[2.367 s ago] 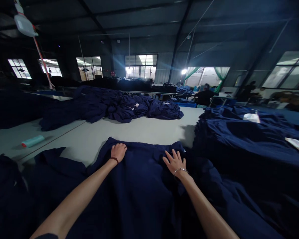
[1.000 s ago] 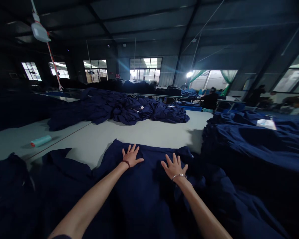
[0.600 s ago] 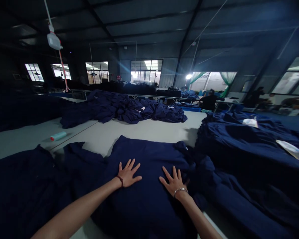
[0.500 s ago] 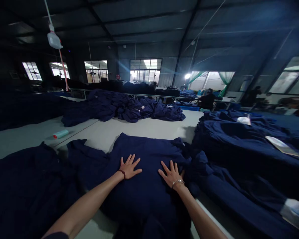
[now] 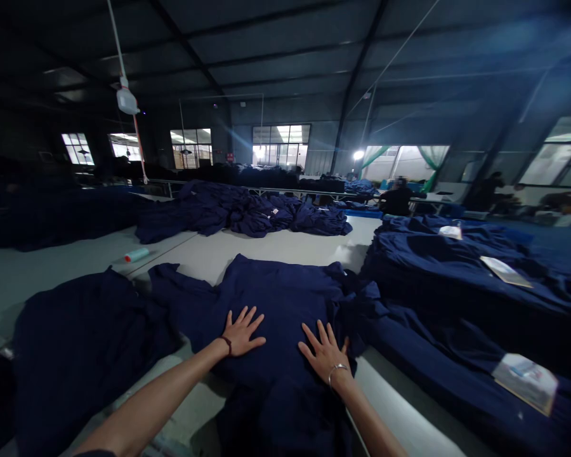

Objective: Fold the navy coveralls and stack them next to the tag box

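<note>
A dark navy garment lies spread on the pale table in front of me, its lower part running toward my body. On its left half my left hand rests flat, fingers spread. My right hand presses on the right half, also flat with the fingers apart. Neither hand grips the cloth. The left sleeve stretches toward another navy garment heaped at the left. At the right, the garment's folds touch a stack of navy garments.
A thread spool, pale green, lies at the left. More crumpled navy garments line the table's far side. Papers in clear sleeves rest on the right stack. A cord with a white box hangs at upper left. A person sits farther back.
The view has tilted and shifted, so the spool and hanging cord appear farther right. Both hands stay flat on the garment, slightly nearer to me in the picture.
</note>
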Action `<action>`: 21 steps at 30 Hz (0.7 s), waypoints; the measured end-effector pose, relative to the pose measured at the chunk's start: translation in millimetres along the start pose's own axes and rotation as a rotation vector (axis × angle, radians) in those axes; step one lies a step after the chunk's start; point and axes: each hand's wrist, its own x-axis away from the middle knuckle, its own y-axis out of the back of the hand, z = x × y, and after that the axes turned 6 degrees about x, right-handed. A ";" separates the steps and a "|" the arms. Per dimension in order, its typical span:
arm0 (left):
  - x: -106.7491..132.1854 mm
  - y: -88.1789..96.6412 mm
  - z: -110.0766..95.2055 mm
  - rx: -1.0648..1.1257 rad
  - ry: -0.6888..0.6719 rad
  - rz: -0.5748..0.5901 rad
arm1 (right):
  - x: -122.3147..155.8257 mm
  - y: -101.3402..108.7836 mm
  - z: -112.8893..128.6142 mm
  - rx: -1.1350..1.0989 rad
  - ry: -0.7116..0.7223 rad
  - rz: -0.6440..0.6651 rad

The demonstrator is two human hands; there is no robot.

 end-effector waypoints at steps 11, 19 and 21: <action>9.1 -12.3 -10.2 -0.019 -0.030 -0.115 | 6.6 -5.8 -7.4 0.023 -0.013 -0.038; 16.4 -9.2 -15.9 0.020 -0.034 -0.180 | 10.3 0.5 -5.2 0.037 -0.018 -0.032; 16.4 -10.6 -14.8 0.021 -0.046 -0.195 | 9.1 -1.5 -6.0 0.049 -0.016 -0.044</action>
